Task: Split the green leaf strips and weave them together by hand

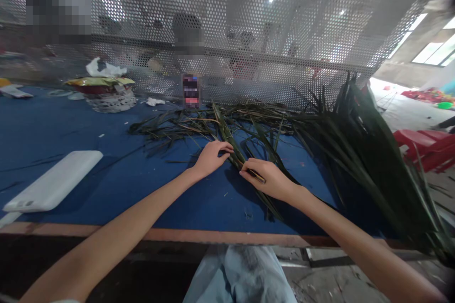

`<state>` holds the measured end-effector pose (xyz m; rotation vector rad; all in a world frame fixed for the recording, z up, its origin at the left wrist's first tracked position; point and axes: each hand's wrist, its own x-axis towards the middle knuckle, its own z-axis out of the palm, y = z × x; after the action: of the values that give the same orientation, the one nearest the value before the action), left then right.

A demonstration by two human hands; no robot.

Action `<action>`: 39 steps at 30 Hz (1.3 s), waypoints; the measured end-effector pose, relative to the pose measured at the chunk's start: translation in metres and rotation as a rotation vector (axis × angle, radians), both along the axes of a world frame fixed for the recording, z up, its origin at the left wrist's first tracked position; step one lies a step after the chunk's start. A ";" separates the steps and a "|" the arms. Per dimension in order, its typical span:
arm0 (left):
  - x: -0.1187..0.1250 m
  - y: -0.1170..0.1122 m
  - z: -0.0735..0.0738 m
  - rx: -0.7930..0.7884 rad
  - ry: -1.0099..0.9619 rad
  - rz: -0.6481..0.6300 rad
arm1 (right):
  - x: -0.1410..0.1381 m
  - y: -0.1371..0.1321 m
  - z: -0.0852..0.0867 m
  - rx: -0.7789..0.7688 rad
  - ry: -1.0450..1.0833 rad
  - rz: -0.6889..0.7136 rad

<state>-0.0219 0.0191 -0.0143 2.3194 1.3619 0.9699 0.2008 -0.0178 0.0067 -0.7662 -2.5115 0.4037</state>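
Observation:
Long green leaf strips (224, 129) run from the back of the table toward me, passing under both hands. My left hand (212, 157) is closed, thumb and fingers pinching the edge of these strips. Just nearer to me, my right hand (268, 179) is closed around a slim yellowish tool with a dark end (259, 178); its exact kind I cannot make out. The right fingertips rest against the same leaf strips, whose lower ends spread out under that hand.
A pile of cut leaf strips (167, 125) lies along the perforated metal screen (227, 23). Large dark leaves (369, 137) fill the table's right side. To the left are a white power bank-like box (57, 182), a lined basket (110, 99) and a propped phone (191, 91).

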 end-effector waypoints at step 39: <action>0.003 0.000 0.003 -0.307 -0.306 0.126 | 0.000 -0.008 -0.009 0.069 0.264 -0.035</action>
<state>-0.0193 0.0193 -0.0117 1.7986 1.4252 1.0205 0.2012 -0.0261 -0.0027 -0.6813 -2.2513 0.3777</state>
